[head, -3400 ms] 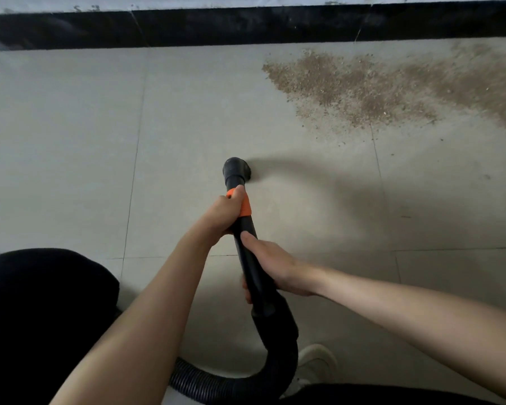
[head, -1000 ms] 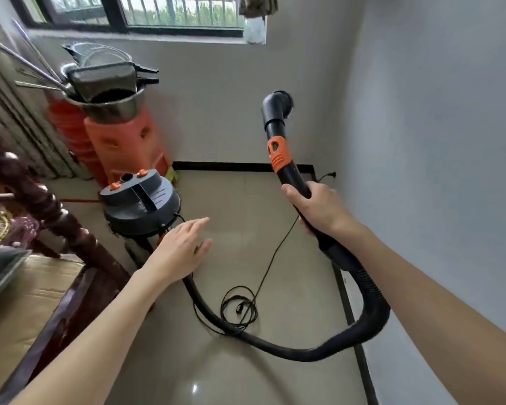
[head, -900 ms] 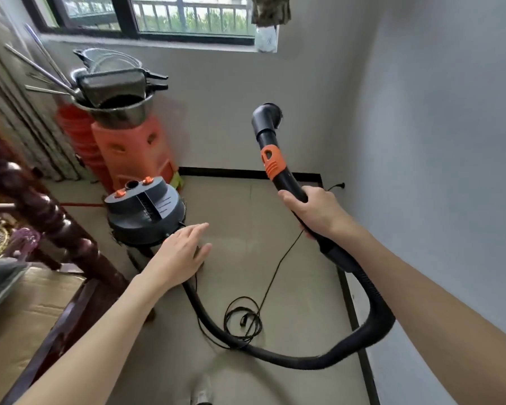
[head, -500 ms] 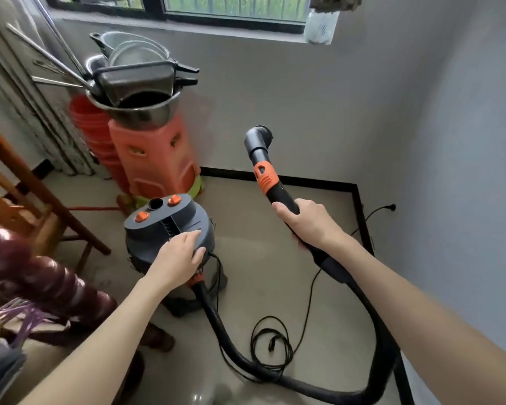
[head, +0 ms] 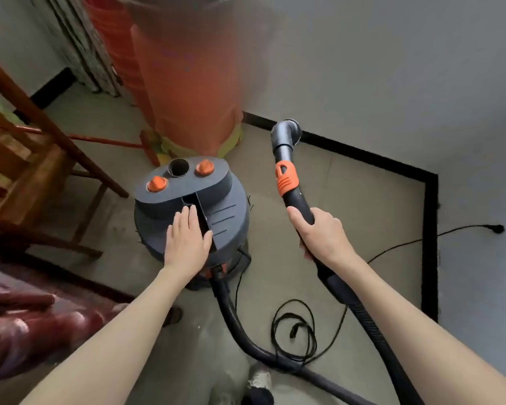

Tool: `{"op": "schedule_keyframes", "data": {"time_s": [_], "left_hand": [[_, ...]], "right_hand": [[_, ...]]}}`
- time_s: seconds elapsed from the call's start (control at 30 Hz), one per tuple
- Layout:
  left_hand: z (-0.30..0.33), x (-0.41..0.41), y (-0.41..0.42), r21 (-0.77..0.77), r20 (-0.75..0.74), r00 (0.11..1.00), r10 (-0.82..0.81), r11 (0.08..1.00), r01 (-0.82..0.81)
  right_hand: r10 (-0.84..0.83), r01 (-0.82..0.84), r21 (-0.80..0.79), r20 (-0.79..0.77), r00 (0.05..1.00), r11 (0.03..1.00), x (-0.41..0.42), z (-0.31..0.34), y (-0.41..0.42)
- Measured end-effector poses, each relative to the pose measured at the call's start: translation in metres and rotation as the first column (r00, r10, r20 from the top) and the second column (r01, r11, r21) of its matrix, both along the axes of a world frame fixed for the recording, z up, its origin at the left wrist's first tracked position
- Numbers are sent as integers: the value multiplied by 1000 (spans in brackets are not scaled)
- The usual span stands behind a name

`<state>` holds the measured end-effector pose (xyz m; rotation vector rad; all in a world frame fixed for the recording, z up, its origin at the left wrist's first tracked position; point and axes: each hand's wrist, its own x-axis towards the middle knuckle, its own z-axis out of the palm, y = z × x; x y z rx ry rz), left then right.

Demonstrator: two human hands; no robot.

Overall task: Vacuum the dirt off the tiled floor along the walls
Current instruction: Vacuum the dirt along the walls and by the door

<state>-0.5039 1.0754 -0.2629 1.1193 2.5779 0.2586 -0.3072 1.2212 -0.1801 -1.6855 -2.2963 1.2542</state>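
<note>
- Nearest you, the black hose loops across the tiled floor past your shoe and a coil of power cord; that slack looks left so the canister can be shifted without dragging the wand.
- Your right hand is wrapped round the wand below its orange collar; the nozzle is raised off the floor, near the black skirting, probably parked while you deal with the machine.
- Your left hand lies flat, fingers straight and together, on the lid of the grey vacuum canister, beside its central handle slot; I judge you mean to grip the handle or reach the orange knobs.
- Farther off stand the orange stools and a wooden chair; no dirt shows on this stretch of floor.
- Against half a second ago: your left hand has slid further onto the lid; your view has dropped and closed in on the canister; the window is gone from view; the right hand's hold is unchanged.
</note>
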Motion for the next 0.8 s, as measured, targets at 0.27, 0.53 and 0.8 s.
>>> {"op": "schedule_keyframes", "data": {"time_s": [0.27,0.53,0.8], "left_hand": [[-87,-6,53,227,246,883,401,861,-454],[-100,1,57,267,175,879,443,838,-476],[-103,10,45,245,117,911,396,877,-413]], "right_hand": [[130,-122,-108,71,989,987,-32,-103,15],[132,-124,-142,52,990,982,-18,-127,20],[83,-75,-158,46,995,985,10,-136,4]]}}
